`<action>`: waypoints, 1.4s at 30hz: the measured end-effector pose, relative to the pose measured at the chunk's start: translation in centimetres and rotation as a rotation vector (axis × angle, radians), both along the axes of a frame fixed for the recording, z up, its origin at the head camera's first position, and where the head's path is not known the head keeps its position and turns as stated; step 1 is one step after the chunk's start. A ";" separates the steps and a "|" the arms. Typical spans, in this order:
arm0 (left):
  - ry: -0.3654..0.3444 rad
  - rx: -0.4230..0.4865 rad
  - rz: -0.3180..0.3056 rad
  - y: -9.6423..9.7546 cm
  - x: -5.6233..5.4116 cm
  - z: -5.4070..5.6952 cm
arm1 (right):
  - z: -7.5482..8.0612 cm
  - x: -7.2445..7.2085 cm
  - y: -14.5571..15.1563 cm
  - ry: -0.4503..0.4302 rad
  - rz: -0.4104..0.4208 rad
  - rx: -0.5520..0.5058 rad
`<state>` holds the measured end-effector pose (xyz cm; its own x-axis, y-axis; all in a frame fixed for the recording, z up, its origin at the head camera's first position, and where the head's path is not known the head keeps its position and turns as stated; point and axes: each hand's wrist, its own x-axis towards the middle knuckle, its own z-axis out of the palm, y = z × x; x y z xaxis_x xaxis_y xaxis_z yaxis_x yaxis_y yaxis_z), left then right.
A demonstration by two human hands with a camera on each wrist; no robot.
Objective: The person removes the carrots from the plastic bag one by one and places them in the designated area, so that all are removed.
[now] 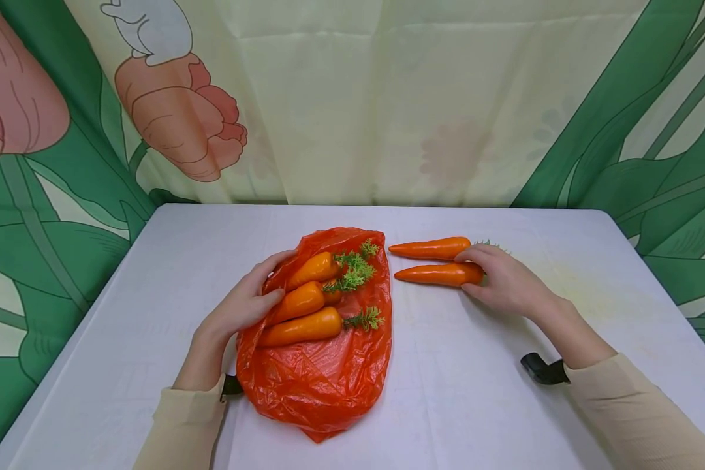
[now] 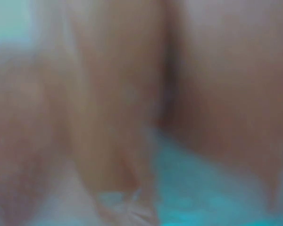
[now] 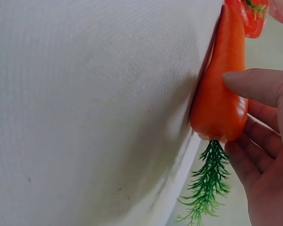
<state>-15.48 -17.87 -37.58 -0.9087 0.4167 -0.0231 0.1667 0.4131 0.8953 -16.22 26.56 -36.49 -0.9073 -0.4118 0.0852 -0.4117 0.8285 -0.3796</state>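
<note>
Bag of thin, crinkled red plastic lies with at least three glossy orange carrots with feathery green tops within its outline. Left hand holds the bag's left edge between parted thumb and fingers; its wrist view is blurred. Right of the bag, right hand grips the thick end of a tapered orange carrot. A second orange carrot lies just beside, on the far side, crowding the fingers. White cloth-covered table extends either side of the bag; its back edge runs beyond, before a printed curtain.
</note>
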 end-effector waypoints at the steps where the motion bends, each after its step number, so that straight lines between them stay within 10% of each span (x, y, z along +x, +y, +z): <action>1: -0.003 0.003 -0.001 0.0 0.0 0.0 | 0.0 0.0 0.0 -0.001 0.001 -0.001; 42: 0.009 0.011 -0.015 -0.1 -0.1 0.0 | 2.6 1.5 -5.0 0.054 0.142 -0.225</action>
<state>-15.54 -17.94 -37.58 -0.9024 0.4307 -0.0104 0.1810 0.4009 0.8981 -14.70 21.59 -33.93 -0.8336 -0.4996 0.2356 -0.5422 0.6583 -0.5223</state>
